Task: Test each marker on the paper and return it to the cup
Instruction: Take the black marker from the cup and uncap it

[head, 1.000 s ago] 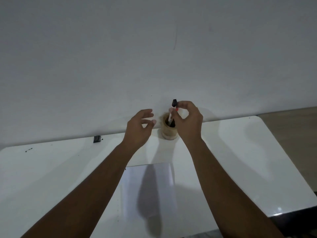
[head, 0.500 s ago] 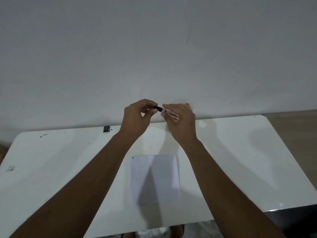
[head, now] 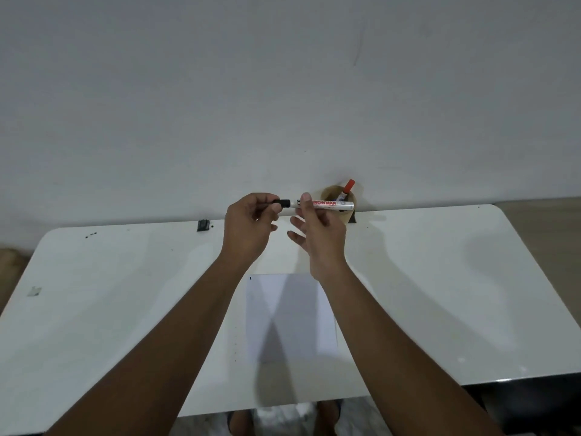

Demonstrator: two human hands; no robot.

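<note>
I hold a white marker level above the table's far side. My right hand pinches its barrel between thumb and fingers. My left hand grips its black cap at the left end; whether the cap has come free I cannot tell. Behind the marker stands a tan cup against the wall, partly hidden, with a red-capped marker sticking out of it. A white sheet of paper lies flat on the white table below my forearms, with a tiny dark mark near its top left corner.
A small black object sits at the table's back edge to the left. A few dark specks and a pale scrap lie on the left part. The wall rises right behind the table. Floor shows at the right.
The black-capped marker came out of the cup in my right hand. It now lies level and my left hand has closed on its cap. The view shifted, uncovering the cup.
</note>
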